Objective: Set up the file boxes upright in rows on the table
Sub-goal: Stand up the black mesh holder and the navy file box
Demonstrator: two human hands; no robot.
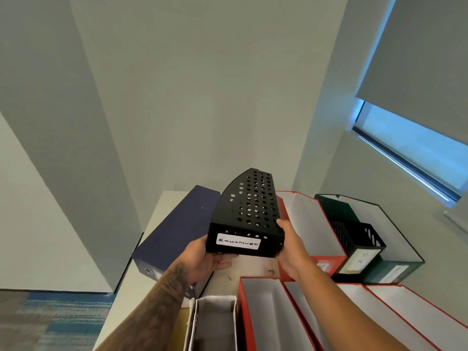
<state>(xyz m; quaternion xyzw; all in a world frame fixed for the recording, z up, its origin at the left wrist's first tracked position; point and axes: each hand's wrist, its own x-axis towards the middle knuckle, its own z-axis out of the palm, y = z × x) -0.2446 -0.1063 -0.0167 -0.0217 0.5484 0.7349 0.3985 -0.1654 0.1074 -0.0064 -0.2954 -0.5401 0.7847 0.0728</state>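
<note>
Your left hand [202,257] and right hand [291,249] are both closed on the black perforated file box [243,216], held above the bench [162,211]. Next, I think, stand it upright in the gap between the blue box [174,234] and the red box [311,224].

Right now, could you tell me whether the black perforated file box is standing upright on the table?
No. The black perforated file box is tipped over, held above the table between the left hand and right hand.

Pale walls [202,97] met at a corner, a window [415,148] under a half-drawn blind [417,59] glowed blue, and carpet [50,320] lay below.
</note>
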